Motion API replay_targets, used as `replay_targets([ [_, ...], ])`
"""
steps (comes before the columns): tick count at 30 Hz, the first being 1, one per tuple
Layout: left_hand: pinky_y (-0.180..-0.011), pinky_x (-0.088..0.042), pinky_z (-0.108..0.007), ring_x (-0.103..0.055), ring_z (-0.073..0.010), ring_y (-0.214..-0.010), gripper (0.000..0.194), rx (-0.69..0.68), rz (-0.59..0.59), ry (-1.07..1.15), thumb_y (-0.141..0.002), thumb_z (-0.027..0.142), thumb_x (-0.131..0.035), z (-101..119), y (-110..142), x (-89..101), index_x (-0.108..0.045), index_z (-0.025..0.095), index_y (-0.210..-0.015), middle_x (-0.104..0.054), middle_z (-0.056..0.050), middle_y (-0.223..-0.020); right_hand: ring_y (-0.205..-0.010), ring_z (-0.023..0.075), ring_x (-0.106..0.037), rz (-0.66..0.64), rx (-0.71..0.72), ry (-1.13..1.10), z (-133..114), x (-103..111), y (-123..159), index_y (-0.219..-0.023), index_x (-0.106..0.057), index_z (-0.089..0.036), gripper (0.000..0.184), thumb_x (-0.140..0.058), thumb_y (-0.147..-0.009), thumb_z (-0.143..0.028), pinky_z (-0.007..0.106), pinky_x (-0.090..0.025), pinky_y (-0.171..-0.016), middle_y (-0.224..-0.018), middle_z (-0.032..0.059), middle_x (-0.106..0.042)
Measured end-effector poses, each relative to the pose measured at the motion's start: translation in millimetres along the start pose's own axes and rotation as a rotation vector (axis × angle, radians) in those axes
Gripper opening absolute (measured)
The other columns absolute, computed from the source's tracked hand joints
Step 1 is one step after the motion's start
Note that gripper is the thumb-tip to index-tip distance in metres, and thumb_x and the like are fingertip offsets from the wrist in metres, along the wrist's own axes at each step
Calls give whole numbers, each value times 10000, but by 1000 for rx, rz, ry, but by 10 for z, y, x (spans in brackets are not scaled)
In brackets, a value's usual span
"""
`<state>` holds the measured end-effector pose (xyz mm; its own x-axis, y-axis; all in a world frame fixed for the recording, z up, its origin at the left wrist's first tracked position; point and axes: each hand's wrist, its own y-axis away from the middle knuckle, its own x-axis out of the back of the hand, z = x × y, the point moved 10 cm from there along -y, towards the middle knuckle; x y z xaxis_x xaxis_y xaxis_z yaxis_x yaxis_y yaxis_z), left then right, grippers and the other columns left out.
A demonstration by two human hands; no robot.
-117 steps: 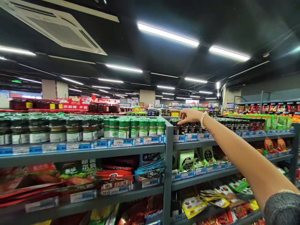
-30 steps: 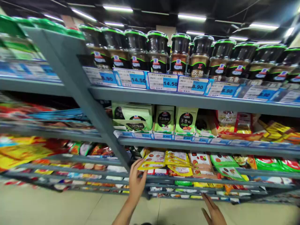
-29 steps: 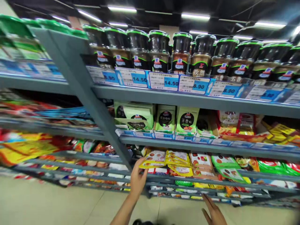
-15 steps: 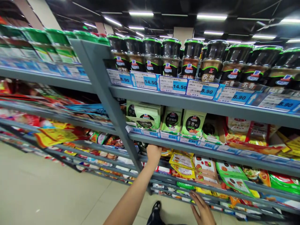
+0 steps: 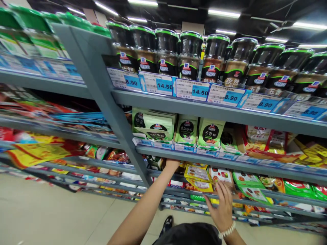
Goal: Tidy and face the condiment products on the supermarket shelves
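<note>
My left hand [image 5: 172,164] reaches under the middle shelf into the level below, its fingers hidden behind the shelf edge. A dark green box [image 5: 155,162] lies just left of that wrist. My right hand [image 5: 221,204], with a pale beaded bracelet [image 5: 227,230], is open, fingers extended and thumb apart. Its fingertips overlap the lower edge of a brown and white packet [image 5: 221,176]; whether they touch it I cannot tell. Yellow packets [image 5: 197,173] lie between the two hands, and green packets [image 5: 247,180] lie to the right.
Black-lidded spice jars [image 5: 189,54] line the top shelf above price tags [image 5: 192,91]. Pale green seasoning packets [image 5: 211,133] stand on the middle shelf. A grey shelf upright [image 5: 102,92] rises left of my arm. Yellow paper [image 5: 38,151] sticks out at left. My shoe [image 5: 167,223] is on the tiled floor [image 5: 63,211].
My right hand has risen from the lower shelves to the brown and white packet. The left hand has gone deeper under the shelf and slightly right. The view has moved closer.
</note>
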<state>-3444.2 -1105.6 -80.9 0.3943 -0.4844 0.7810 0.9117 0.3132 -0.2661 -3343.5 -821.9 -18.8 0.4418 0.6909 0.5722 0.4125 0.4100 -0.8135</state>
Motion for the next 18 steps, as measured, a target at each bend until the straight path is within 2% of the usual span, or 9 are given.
replay_targets([
  [2, -1038, -428, -445, -549, -241, -1145, 280, -29, -12, 42, -905, 227, -541, 8, 67, -14, -591, 186, -1178, -597, -107, -1211, -1227, 296, -488, -118, 45, -18, 7, -208, -140, -1443, -375, -146, 558, -518, -903, -164, 476, -421, -985, -1306, 143, -555],
  [5, -1008, -444, -425, -579, -257, -1088, 299, -64, 4, 96, -921, 178, -394, 78, 331, 41, -626, 175, -1110, -641, -127, -1098, -1043, 239, -605, -194, 42, -90, 129, -399, -279, -1292, -523, -191, 498, -405, -828, -56, 417, -469, -936, -1122, 67, -669],
  [8, -970, -466, -406, -585, -249, -1064, 362, -147, 13, 162, -974, 307, -309, 331, 642, 93, -594, 162, -1144, -637, -128, -1102, -826, 210, -669, -234, -139, -139, 409, -574, -413, -1164, -590, -204, 342, -472, -853, -126, 333, -523, -758, -916, 28, -721],
  [10, -985, -458, -387, -560, -248, -1126, 394, -200, -17, 192, -963, 410, -392, 545, 736, 64, -525, 160, -1238, -611, -126, -1189, -729, 232, -682, -304, -286, -88, 606, -725, -487, -1006, -649, -181, 178, -576, -865, -262, 312, -507, -641, -827, 54, -726],
  [12, -990, -451, -392, -562, -268, -1138, 411, -117, -59, 130, -949, 431, -449, 605, 666, -17, -517, 145, -1235, -620, -137, -1177, -695, 259, -682, -360, -355, -12, 734, -808, -567, -841, -671, -179, 206, -629, -851, -381, 314, -492, -628, -763, 82, -717],
  [14, -960, -466, -387, -600, -276, -1080, 301, 4, -105, 30, -956, 352, -451, 563, 492, -108, -578, 152, -1141, -655, -132, -1087, -744, 273, -684, -355, -336, 20, 790, -766, -657, -817, -680, -179, 301, -607, -862, -467, 325, -496, -690, -787, 107, -716],
  [16, -935, -481, -368, -618, -259, -1043, 211, 42, -136, -17, -940, 260, -481, 553, 280, -167, -615, 181, -1082, -663, -112, -1064, -764, 271, -679, -296, -293, 15, 831, -589, -710, -860, -679, -174, 394, -553, -885, -547, 329, -497, -710, -816, 117, -713],
  [18, -943, -487, -379, -610, -234, -1044, 204, 40, -134, -35, -925, 257, -534, 568, 86, -180, -612, 192, -1102, -643, -97, -1112, -721, 258, -672, -260, -281, -14, 895, -376, -675, -878, -662, -167, 457, -515, -897, -599, 319, -499, -657, -787, 113, -701],
])
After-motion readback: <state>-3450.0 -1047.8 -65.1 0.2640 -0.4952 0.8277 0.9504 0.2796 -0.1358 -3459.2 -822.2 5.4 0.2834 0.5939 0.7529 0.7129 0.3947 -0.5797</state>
